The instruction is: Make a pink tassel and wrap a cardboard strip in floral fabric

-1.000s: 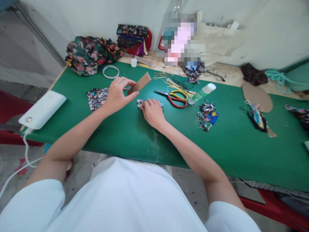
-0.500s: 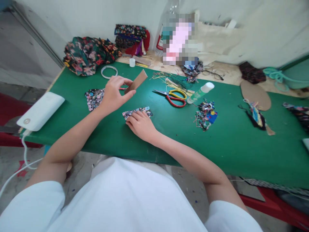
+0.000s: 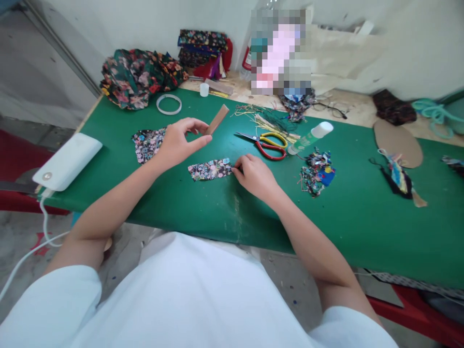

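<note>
A small brown cardboard strip (image 3: 219,119) is raised above the table in my left hand (image 3: 183,141), pinched between thumb and fingers. Below it, a narrow strip of floral fabric (image 3: 209,170) lies flat on the green tabletop. My right hand (image 3: 255,175) has its fingertips pressed together at the strip's right end. Partly behind my left hand lies another floral fabric piece (image 3: 147,144). Scissors with one yellow and one red handle (image 3: 266,145) rest open beyond my right hand, and a glue stick (image 3: 311,138) is beside them.
Fabric scraps (image 3: 317,173) lie right of my right hand. At the left edge is a white power bank (image 3: 68,162) with a cable. A tape ring (image 3: 168,104), bunched floral cloth (image 3: 136,79) and loose threads (image 3: 270,121) are farther back. A cardboard oval (image 3: 397,140) sits at right.
My right hand has moved right, off the middle of the fabric strip to its right end, uncovering it. My left hand still holds the cardboard, now turned more edge-on. The view has shifted slightly.
</note>
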### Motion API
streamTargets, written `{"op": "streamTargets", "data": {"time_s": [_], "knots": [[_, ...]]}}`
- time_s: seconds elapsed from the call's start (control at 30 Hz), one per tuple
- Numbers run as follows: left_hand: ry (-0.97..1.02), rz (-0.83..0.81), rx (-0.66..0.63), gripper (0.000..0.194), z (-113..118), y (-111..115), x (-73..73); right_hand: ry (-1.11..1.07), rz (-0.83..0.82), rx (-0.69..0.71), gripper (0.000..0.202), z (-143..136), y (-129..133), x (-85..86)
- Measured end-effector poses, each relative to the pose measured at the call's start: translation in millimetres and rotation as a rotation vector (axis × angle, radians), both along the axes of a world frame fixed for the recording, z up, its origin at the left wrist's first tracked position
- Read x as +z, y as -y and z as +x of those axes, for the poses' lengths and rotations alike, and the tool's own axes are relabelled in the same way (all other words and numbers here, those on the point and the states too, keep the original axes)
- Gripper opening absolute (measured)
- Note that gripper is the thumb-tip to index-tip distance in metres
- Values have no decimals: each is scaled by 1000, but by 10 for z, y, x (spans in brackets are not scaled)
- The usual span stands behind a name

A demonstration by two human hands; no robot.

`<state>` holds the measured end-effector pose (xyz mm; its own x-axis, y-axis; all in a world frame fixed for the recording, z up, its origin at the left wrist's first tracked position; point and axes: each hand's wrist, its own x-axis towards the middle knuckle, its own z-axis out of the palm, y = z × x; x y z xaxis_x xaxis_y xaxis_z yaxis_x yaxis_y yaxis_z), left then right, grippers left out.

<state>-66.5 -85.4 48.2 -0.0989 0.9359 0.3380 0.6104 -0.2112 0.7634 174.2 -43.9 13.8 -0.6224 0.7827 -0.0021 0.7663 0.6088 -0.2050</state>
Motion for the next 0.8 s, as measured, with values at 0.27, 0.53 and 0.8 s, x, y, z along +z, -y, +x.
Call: {"op": "streamTargets", "data": {"time_s": [0.27,0.53,0.8], "knots": [[98,-236,-139,42,86,74,97,45,-82,-46,13,-60,82,90],[-442,-337,-263,32,146,181,71,29,-126,-14,14,-35,46,136],[-709,-376,-218,33,233,255,29,-26,-190,34,10,10,-17,140]]}}
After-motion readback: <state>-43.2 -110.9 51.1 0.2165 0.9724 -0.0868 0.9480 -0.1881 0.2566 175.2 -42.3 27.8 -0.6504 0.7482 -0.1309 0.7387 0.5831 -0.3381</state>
